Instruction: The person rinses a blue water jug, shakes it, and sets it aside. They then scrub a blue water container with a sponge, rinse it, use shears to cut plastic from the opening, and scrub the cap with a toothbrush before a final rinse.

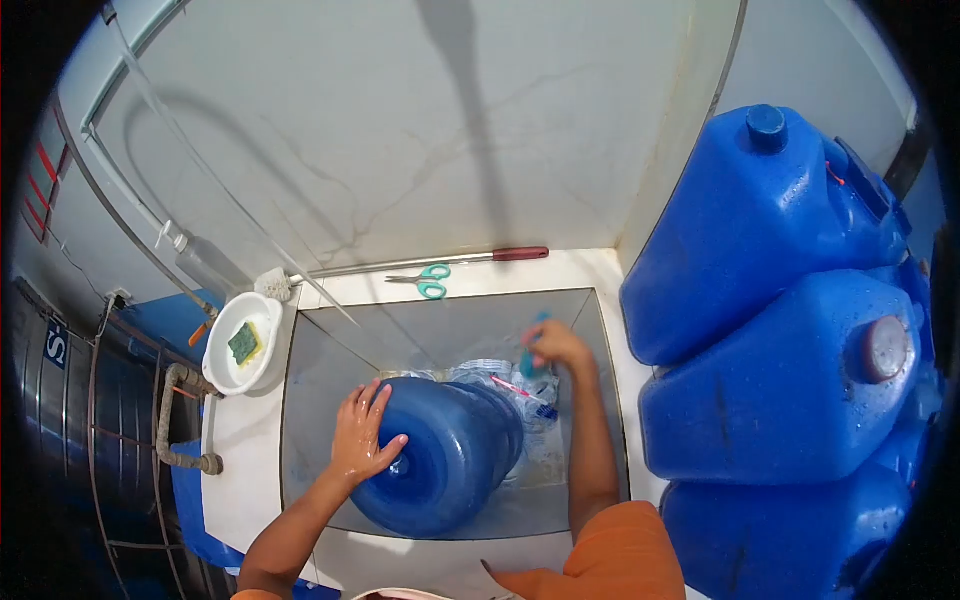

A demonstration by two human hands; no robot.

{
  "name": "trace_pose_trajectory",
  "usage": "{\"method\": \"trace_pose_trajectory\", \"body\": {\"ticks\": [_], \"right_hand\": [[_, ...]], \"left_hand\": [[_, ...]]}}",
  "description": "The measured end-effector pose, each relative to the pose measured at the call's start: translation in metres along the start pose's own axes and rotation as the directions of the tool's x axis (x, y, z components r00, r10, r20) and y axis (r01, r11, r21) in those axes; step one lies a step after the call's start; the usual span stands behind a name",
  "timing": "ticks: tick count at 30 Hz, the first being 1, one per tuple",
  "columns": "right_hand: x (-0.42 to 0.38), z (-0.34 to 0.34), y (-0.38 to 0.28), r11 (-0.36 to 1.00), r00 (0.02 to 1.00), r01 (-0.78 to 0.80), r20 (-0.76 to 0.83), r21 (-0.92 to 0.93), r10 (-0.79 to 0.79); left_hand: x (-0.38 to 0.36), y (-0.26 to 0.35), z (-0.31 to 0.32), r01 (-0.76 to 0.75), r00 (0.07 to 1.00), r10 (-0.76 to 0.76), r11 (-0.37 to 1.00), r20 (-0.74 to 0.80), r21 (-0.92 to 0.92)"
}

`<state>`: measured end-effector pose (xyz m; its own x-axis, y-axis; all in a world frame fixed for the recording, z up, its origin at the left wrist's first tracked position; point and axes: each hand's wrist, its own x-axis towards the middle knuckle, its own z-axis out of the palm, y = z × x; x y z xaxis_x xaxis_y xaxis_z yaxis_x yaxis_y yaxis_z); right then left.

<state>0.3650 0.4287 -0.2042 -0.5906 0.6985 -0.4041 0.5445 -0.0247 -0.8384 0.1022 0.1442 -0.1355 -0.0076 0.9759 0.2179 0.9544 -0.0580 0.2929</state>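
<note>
A large round blue water jug [450,450] lies on its side in the sunken basin [340,345], its base toward the camera. My left hand [366,440] rests on the base end with its fingers spread. Over the right part of the basin, my right hand [556,345] is closed round a teal object [530,355], perhaps a brush or scrubber, partly hidden by the fingers. Beneath that hand, clear crumpled plastic [485,372] and a pink and blue brush [525,392] are in the basin.
Big blue containers [770,390] line the right side. On the back ledge lie teal scissors [432,282] and a long-handled brush [520,254]. At the left are a white bowl [222,365] with a green and yellow sponge [243,344], a pump bottle [205,262] and a pipe [168,420].
</note>
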Motion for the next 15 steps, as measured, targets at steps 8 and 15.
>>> {"method": "trace_pose_trajectory", "body": {"ticks": [8, 15], "right_hand": [[0.107, -0.064, 0.016, 0.92, 0.245, 0.39, -0.967, 0.031, -0.072], [0.032, -0.019, 0.032, 0.997, 0.817, -0.048, -0.577, -0.059, 0.005]], "left_hand": [[-0.007, 0.0, 0.003, -0.001, 1.0, 0.001, 1.0, -0.009, -0.005], [0.0, -0.005, 0.006, -0.017, 1.0, 0.017, 1.0, 0.02, -0.011]]}}
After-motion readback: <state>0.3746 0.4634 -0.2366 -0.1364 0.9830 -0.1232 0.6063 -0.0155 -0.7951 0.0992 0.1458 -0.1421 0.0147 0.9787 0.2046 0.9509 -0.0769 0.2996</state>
